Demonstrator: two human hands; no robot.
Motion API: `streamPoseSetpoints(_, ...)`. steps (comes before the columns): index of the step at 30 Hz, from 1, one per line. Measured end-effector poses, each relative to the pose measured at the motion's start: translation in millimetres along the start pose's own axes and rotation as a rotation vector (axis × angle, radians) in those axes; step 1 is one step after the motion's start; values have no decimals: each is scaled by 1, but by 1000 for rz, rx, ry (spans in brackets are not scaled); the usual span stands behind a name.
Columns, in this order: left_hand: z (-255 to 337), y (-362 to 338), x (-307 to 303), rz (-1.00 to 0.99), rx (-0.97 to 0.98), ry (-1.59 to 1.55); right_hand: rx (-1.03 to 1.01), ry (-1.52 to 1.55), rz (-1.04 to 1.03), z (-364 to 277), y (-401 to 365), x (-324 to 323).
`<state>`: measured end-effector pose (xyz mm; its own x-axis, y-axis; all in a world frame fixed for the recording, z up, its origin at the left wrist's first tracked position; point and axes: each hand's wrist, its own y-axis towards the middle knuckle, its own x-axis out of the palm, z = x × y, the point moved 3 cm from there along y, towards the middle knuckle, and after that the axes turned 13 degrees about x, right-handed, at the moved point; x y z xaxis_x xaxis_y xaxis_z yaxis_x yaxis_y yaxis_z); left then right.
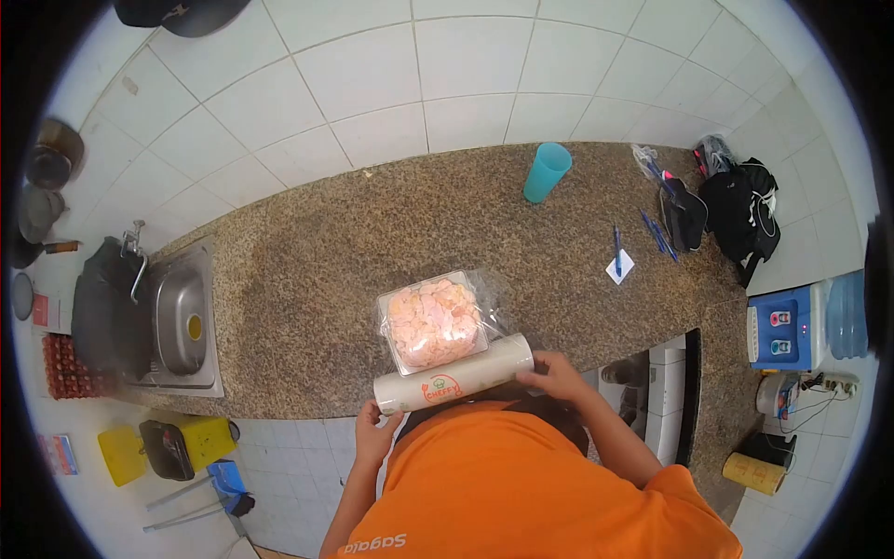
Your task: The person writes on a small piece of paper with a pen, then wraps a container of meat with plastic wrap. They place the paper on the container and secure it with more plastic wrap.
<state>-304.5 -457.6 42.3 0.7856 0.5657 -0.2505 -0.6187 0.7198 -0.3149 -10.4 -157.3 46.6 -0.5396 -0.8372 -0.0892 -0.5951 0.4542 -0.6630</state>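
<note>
A thick white roll of plastic wrap (pixel 494 362) with a red and green logo lies along the counter's front edge. My left hand (pixel 375 434) holds its left end between thumb and fingers. At the other end, my right hand (pixel 555 376) grips the roll with the thumb near its rim. Just behind the roll sits a clear tray (pixel 385 328) filled with pale pink, meat-like pieces (pixel 432 322). Loose clear film (pixel 495 291) sticks out from the tray's right side.
A turquoise cup (pixel 547 173) stands near the wall. Pens (pixel 659 235), a white paper (pixel 619 270) and a black bag (pixel 742 214) lie to the right. A steel sink (pixel 179 321) is at the left, a stove opening (pixel 663 391) at the right front.
</note>
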Motion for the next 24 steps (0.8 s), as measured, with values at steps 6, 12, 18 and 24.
streamPoseSetpoints(6, 23, 24, -4, 260, 208, 49, -67, 18, 372, -21, 23, -12)
streamPoseSetpoints(12, 114, 80, 25, 332, 638, 126, -703, -283, 563, -121, 21, 13)
streamPoseSetpoints(18, 92, 149, 72, 116, -58, -787, -291, 354, 8, -115, 127, 67)
streamPoseSetpoints(24, 66, 156, 66, 40, -210, -774, 50, 790, -308, -109, 136, 69)
